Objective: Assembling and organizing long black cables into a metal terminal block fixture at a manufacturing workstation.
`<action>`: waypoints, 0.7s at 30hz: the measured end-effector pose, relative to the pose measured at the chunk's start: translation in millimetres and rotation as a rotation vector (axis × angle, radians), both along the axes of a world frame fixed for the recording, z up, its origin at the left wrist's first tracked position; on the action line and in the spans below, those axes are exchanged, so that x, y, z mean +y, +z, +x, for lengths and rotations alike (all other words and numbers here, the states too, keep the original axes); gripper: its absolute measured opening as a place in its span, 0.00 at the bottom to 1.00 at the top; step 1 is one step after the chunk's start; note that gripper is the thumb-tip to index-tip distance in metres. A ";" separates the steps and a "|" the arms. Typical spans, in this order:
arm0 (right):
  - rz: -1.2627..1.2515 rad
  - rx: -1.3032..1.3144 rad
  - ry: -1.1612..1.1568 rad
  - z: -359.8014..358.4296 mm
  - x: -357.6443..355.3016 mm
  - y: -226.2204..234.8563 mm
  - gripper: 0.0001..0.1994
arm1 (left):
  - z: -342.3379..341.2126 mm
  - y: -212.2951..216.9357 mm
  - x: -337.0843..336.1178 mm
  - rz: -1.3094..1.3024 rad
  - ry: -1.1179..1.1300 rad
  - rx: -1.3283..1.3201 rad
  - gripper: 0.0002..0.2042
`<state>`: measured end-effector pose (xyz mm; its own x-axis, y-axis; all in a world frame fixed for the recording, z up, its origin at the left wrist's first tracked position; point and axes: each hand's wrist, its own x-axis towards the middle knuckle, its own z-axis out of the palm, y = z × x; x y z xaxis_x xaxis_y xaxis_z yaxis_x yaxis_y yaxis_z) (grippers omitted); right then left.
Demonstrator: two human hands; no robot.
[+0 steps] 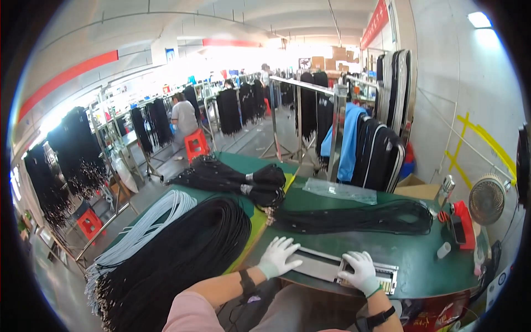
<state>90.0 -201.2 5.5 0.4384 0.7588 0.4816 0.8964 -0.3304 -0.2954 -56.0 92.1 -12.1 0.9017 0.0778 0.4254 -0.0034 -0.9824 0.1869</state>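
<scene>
A long, narrow silver metal fixture [315,266] lies along the near edge of the green table. My left hand [280,258], in a white glove, rests at the fixture's left end with its fingers stretched out and spread. On the right part of the fixture is my right hand [360,271], also gloved. Its fingers bend over the far side and its thumb points left, so it grips the fixture. Pale, ribbed slots show at the fixture's right end, beside that hand. Just beyond lies a long bundle of thin black cords [354,217].
More black cords [188,243] and grey cords [160,218] hang over the left side of the green table [310,243]. A clear plastic bag [340,191], a white spool [443,250], a phone [457,229] and a fan [487,199] are at right. Cord-laden racks stand beyond; a person sits there.
</scene>
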 end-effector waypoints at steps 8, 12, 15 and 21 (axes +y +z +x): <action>-0.025 0.033 0.008 3.6 7.2 7.5 0.32 | -8.0 12.1 -2.6 -0.065 0.020 0.044 0.30; -0.036 0.079 0.019 4.0 8.8 9.4 0.34 | -5.1 11.3 -1.4 -0.051 0.029 0.037 0.29; -0.055 0.068 0.042 1.8 7.2 14.5 0.35 | -6.0 6.6 -0.1 -0.053 0.023 0.025 0.28; -0.217 -0.044 0.088 -16.7 -4.3 27.5 0.41 | -12.0 6.0 -1.7 -0.069 0.013 -0.083 0.24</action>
<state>73.4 -205.5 32.9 0.3484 0.8810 0.3200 0.9349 -0.3022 -0.1860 -68.0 90.4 -6.1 0.8621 0.1213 0.4920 -0.0086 -0.9673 0.2536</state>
